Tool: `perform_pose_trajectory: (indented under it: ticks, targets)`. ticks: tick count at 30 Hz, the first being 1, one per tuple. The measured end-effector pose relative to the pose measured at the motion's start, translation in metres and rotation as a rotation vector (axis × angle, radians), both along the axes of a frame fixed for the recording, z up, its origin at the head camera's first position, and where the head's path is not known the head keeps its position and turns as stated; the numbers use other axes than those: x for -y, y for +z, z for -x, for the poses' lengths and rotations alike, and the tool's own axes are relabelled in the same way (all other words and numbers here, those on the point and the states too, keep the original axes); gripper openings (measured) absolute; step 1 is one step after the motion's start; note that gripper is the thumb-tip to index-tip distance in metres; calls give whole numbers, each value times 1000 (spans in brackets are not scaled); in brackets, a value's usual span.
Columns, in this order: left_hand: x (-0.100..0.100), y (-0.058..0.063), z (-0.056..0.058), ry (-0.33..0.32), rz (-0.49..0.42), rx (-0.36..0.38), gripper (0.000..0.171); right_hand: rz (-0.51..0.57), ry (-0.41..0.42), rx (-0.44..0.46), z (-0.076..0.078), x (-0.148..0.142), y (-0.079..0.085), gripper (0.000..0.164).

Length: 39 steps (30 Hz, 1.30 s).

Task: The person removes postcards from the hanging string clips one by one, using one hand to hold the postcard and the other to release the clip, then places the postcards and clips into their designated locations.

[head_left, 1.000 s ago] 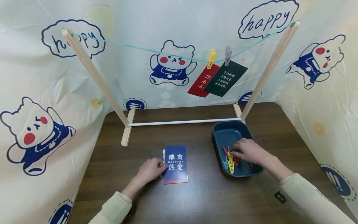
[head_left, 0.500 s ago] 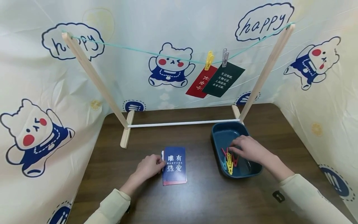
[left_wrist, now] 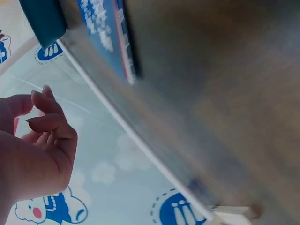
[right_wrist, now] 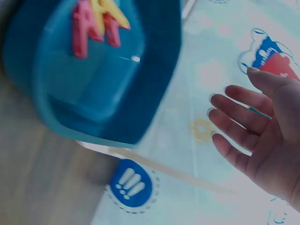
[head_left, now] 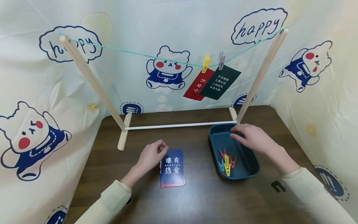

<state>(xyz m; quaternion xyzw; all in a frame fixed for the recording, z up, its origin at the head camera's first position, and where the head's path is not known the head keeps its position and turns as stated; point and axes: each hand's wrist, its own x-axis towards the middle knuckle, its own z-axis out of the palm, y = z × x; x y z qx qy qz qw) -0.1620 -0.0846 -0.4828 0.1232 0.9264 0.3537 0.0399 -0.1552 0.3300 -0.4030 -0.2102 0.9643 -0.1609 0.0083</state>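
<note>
My left hand (head_left: 151, 155) hovers at the upper left corner of a stack of cards, the top one a blue card (head_left: 173, 169) with white characters. Its fingers are loosely bent and hold nothing, as the left wrist view shows. Over the far right part of a dark blue tray (head_left: 247, 168) is my right hand (head_left: 255, 138); the right wrist view shows its fingers spread and relaxed, with nothing in them. Several clothespins, among them a yellow clothespin (head_left: 227, 165) and a pink clothespin (right_wrist: 80, 33), lie in the tray.
A wooden frame stands behind, its left post (head_left: 92, 82) and right post (head_left: 263, 74) joined by a white rod (head_left: 179, 125) and a sagging green string (head_left: 128, 52). From the string hang a red card (head_left: 197, 87) and a dark green card (head_left: 221, 82), each clipped by a clothespin.
My left hand has come off the card stack's left edge and moved up and away. My right hand has drawn back from the clothespins toward the tray's far right, its fingers now straighter.
</note>
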Motion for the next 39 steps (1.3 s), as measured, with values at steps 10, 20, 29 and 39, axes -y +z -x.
perform_pose_trajectory:
  ticks: [10, 20, 29, 39]
  targets:
    - [-16, 21, 45, -90, -290, -120, 12, 71, -78, -139, 9, 8, 50, 28]
    - [-27, 39, 79, -114, -231, -221, 21, 157, -24, -260, 29, 31, 93, 29]
    - [-39, 56, 103, -114, -337, -232, 31, 222, 50, -398, 56, 60, 146, 31]
    - [-61, 76, 120, -116, -400, -210, 45, 102, 107, -495, 85, 84, 200, 37]
